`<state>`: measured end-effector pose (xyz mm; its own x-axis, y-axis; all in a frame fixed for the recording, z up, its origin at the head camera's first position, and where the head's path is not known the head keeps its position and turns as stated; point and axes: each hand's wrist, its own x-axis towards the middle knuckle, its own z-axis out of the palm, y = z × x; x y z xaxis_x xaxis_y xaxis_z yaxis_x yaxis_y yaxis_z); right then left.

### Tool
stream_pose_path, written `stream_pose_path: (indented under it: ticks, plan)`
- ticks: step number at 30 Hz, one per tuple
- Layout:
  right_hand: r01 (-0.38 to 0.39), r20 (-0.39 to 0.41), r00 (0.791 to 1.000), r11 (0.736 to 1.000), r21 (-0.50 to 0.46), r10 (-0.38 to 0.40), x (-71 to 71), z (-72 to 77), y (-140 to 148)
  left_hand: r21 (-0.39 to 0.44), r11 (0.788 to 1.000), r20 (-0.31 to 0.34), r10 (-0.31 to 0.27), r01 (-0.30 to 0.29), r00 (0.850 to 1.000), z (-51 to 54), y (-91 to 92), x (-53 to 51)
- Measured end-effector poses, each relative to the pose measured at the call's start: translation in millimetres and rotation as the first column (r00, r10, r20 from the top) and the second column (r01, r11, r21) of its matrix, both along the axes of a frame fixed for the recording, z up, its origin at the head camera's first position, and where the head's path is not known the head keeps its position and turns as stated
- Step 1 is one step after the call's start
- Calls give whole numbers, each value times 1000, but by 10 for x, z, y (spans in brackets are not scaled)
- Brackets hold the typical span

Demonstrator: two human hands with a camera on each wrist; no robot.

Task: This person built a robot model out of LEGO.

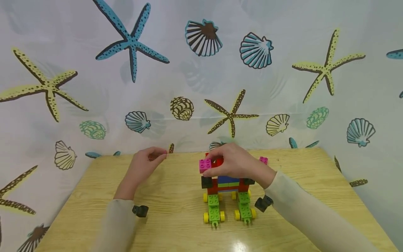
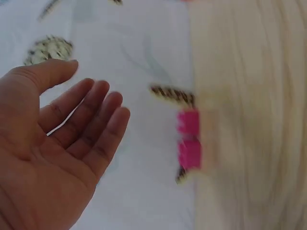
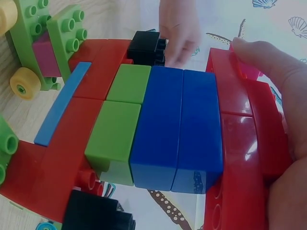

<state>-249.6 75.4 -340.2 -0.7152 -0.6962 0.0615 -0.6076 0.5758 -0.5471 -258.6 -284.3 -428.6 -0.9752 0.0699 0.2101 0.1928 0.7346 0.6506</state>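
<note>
My right hand [image 1: 234, 161] pinches a pink toy brick [image 1: 205, 166] between thumb and fingers, at the top of a brick-built model. In the right wrist view the pink brick [image 3: 250, 72] is mostly hidden behind the model's red bricks [image 3: 235, 100]. The model has blue bricks [image 3: 180, 129], green bricks [image 3: 115, 134], black bricks [image 3: 144, 48] and green wheeled bases [image 1: 214, 206] with yellow wheels. Off to the left, my left hand [image 1: 143, 168] hovers over the table with loosely bent fingers. In the left wrist view its palm [image 2: 53, 172] holds nothing; pink bricks [image 2: 190, 139] sit beyond the fingertips.
Another pink piece [image 1: 263, 160] lies near the back right of the wooden table [image 1: 170, 206]. A white cloth [image 1: 176, 80] printed with shells and starfish stands behind the table and along its sides.
</note>
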Motion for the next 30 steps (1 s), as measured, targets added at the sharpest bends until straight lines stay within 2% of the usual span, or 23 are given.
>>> stream_pose_path:
  ticks: [3, 6, 11, 17, 21, 24, 27, 30]
  plan:
    - [-7, -8, 1000, 1000, -1, 7, 0, 9, 6, -84, 994, 17, 67, -66, 998, -116, -274, -155]
    - [-13, -4, 1000, 1000, -1, 13, 4, 18, 7, -138, 983, 63, 129, -119, 990, -216, -500, -276]
    - [-12, 13, 1000, 1000, 3, 12, 18, 31, 9, -155, 977, 142, 167, -144, 976, -316, -701, -434]
    - [-15, 12, 1000, 1000, 8, 15, 28, 18, -3, -114, 981, 221, 176, -154, 959, -351, -699, -574]
    - [-14, 13, 1000, 1000, 5, 14, 41, 5, -2, -89, 980, 294, 196, -177, 936, -403, -635, -624]
    - [-9, 15, 1000, 1000, 11, 9, 49, -4, 14, -92, 976, 324, 216, -197, 921, -454, -584, -618]
    - [-2, 17, 1000, 1000, 17, 2, 54, -7, 38, -98, 974, 320, 224, -203, 920, -484, -536, -602]
    - [-1, 17, 1000, 1000, 21, 1, 52, -7, 64, -97, 971, 337, 240, -220, 911, -479, -485, -595]
